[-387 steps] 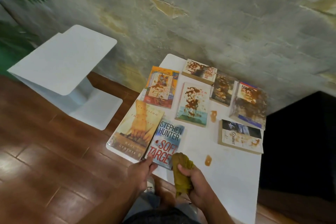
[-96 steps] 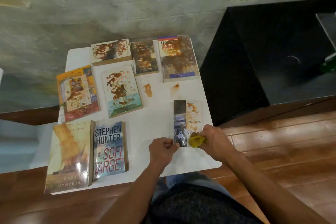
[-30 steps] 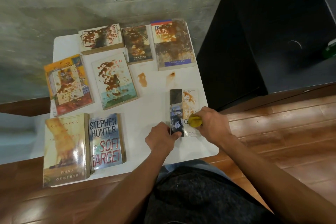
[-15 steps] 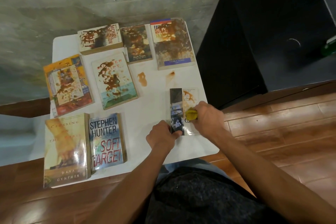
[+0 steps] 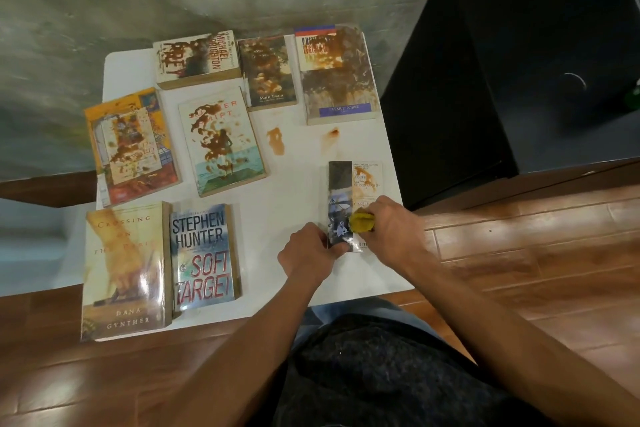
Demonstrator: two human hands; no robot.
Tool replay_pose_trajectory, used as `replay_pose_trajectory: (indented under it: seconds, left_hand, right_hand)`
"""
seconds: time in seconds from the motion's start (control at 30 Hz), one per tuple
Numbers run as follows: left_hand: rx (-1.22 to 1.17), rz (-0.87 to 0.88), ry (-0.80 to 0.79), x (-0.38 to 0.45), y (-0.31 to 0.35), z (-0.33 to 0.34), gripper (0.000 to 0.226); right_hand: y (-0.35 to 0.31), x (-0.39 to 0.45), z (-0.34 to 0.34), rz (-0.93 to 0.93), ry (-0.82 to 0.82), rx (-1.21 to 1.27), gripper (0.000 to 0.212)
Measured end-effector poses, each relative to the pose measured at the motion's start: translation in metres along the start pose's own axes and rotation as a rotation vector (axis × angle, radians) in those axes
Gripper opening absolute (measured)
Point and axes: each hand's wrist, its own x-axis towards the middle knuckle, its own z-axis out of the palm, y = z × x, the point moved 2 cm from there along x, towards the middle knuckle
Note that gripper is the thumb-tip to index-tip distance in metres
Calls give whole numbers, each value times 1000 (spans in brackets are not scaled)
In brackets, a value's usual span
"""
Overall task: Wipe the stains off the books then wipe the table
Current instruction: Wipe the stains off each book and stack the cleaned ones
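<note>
Several paperback books lie face up on a small white table (image 5: pixel 301 163). A narrow book with a dark and white cover (image 5: pixel 353 184) lies near the right edge, brown stains on its upper half. My left hand (image 5: pixel 308 253) grips its near left corner. My right hand (image 5: pixel 391 230) presses a bunched yellow cloth (image 5: pixel 362 222) onto the cover's lower half. Heavily stained books sit at the back: a Crichton (image 5: pixel 195 59), a Twain (image 5: pixel 268 71) and a larger one (image 5: pixel 337 74). Two brown stains (image 5: pixel 276 140) mark the tabletop.
The Stephen Hunter book (image 5: pixel 202 253) and a tan book (image 5: pixel 124 270) lie at the near left. A stained pale book (image 5: pixel 221 140) and an orange one (image 5: pixel 130 142) sit mid-left. A black cabinet (image 5: pixel 502 62) stands right of the table, a grey wall behind, wooden floor around.
My right hand with the cloth has shifted slightly down the narrow book's cover in the last half second. My left hand keeps its hold on the corner.
</note>
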Motion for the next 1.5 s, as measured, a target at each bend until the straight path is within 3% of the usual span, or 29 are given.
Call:
replay_pose_trajectory:
  seconds: [0.63,1.1,1.33,1.5]
  left_hand:
    - [-380,2,-42,11,-27,9,34]
    - [-469,7,-11,14,-31,16,34]
    - [-552,39,4,9,-37,16,14]
    - [-595,59,-6,6,-37,15,10]
  right_hand:
    - [-26,4,0,56,17,20,29]
    - [-48,32,-6,48,51,93,18]
    - [-47,22,-1,9,63,85,26]
    - [-52,39,-4,37,79,82,19]
